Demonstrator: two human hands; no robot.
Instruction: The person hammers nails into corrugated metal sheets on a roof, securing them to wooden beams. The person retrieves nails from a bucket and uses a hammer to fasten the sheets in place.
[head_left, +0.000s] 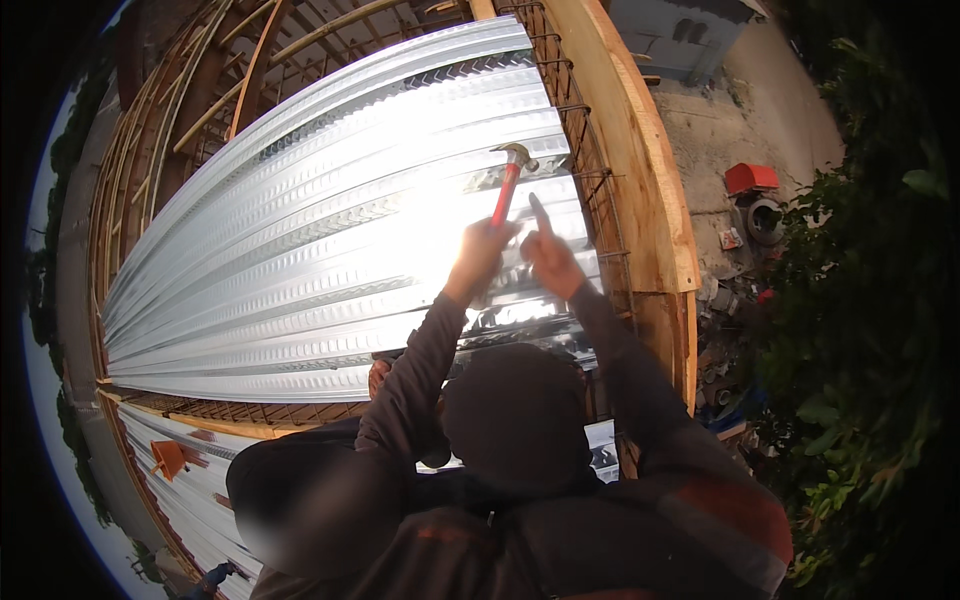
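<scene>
A claw hammer with a red handle and metal head is gripped in my left hand, its head raised toward the far side. Close beside it, my right hand holds nothing; its index finger stretches forward and the other fingers look partly curled. Both hands are over the right end of a shiny ribbed metal decking sheet, which glares strongly near my left hand. Whether either hand touches the sheet cannot be told. A dark round cloth shape sits between my forearms.
Steel rebar and a wooden form board border the sheet's right end. Beyond lie a lower ground area and foliage. A person in a dark cap is close at lower left. An orange object rests on lower decking.
</scene>
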